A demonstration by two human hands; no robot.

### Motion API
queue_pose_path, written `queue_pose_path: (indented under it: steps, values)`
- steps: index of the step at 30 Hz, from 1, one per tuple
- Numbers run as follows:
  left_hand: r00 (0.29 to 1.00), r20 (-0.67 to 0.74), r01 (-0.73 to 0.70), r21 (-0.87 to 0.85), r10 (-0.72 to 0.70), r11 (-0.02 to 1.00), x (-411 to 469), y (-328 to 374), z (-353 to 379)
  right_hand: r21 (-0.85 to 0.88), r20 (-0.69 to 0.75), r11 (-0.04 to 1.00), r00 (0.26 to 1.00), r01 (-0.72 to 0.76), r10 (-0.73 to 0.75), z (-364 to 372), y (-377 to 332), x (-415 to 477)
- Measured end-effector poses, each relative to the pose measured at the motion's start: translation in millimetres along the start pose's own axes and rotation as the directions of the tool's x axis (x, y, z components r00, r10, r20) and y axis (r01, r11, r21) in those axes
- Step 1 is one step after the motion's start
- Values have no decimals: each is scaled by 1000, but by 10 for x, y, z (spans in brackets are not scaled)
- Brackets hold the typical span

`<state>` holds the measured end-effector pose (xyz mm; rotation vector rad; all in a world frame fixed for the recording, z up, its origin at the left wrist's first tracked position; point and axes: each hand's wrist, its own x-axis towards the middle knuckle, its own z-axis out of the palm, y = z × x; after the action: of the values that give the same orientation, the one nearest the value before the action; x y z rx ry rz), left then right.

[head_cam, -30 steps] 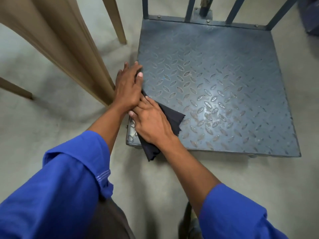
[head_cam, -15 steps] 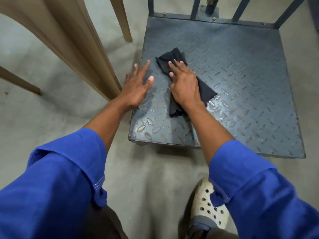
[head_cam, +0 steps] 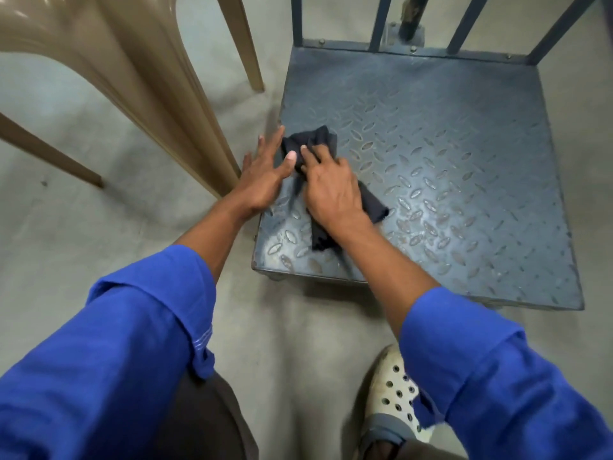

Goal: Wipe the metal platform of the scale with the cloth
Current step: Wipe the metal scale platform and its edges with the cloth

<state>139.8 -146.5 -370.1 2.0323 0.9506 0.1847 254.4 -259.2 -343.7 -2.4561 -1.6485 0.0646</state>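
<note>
The scale's metal platform (head_cam: 447, 154) is a dark blue-grey checker plate lying low on the floor. A black cloth (head_cam: 315, 141) is crumpled on its left side. My right hand (head_cam: 331, 187) presses flat on the cloth, fingers pointing to the far left, and hides the cloth's middle. Flat on the platform's left edge lies my left hand (head_cam: 265, 174), fingers spread, its thumb touching the cloth. It holds nothing.
Tan plastic chair legs (head_cam: 185, 104) stand close to the platform's left edge. Blue metal rails (head_cam: 378, 21) rise along its far side. My foot in a white perforated clog (head_cam: 394, 393) rests on the grey concrete floor in front.
My right hand first pushed the cloth away from the near left corner, then drew it left toward my left hand. The left hand stayed on the platform's left edge.
</note>
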Motion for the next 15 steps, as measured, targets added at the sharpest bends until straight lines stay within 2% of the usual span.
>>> queue_pose_path:
  steps: [4,8,11,13,15]
  values:
    - [999,-19,26,-85,-27,996,29,-61,-56,-102,36,994,999,24,-20,199,-507,-548]
    - [997,-60,34,-204,-48,978,46,-59,-26,127,-35,986,994,111,-108,411,-503,-674]
    - [993,-67,77,-301,-101,951,24,57,42,159,-51,986,998,54,-47,424,-268,-342]
    - [998,-25,52,-230,-59,972,-14,105,107,170,-56,984,996,-59,69,378,-41,5]
    - [998,-55,7,-26,-9,1000,-120,119,218,167,-66,977,987,-133,146,313,261,244]
